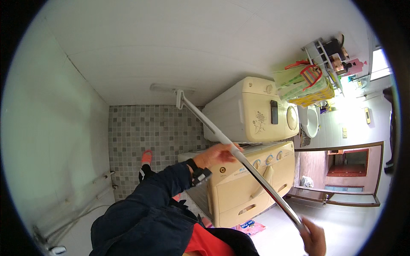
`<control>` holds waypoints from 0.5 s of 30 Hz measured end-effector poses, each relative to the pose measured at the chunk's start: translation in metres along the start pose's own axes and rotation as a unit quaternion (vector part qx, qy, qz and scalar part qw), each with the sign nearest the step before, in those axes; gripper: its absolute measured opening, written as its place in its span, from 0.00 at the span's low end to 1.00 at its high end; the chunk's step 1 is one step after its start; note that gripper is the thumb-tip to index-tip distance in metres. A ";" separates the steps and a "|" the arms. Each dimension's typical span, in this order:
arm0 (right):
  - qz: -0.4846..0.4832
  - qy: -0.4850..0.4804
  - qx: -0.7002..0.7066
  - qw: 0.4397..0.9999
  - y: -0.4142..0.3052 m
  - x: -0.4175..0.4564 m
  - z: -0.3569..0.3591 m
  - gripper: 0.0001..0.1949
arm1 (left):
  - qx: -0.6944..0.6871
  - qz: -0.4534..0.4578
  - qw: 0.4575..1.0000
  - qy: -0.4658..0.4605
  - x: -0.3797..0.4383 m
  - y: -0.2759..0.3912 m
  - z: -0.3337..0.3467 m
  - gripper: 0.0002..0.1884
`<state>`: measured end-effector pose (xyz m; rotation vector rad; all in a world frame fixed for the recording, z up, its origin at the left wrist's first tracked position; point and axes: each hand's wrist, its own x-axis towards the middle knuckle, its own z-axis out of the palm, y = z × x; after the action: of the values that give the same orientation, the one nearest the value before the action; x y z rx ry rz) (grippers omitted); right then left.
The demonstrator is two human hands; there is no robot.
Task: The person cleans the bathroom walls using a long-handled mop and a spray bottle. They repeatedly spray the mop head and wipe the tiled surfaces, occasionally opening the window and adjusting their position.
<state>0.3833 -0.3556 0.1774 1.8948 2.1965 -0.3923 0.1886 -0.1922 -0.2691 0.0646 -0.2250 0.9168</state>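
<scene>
A long pole tool (205, 120), white near its head and chrome lower down, runs diagonally across the view. Its flat, pale head (173, 88) lies against the white wall panel (134, 73); whether it is a mop or a squeegee I cannot tell. My left hand (221, 155) is around the middle of the pole, above the cream washing machine with dials. At the lower right, my right hand (314, 236) holds the chrome end of the pole. A black device is strapped to my left wrist.
Two cream washing machines (262, 115) (250, 192) stand side by side, a phone (274, 112) on the far one. Bags (304, 83) hang from a wall rack. A washbasin (310, 121), an open doorway, a pink packet (251, 227) and grey mosaic floor tiles (153, 128) are around.
</scene>
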 end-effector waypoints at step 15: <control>-0.008 -0.035 0.068 0.997 -0.001 -0.018 0.014 0.17 | -0.065 0.082 0.975 0.196 -0.007 -0.012 0.024 0.13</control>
<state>0.3850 -0.3775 0.1705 1.8987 2.1922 -0.6166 0.1901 -0.2084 -0.2466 -0.2590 0.0780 1.0567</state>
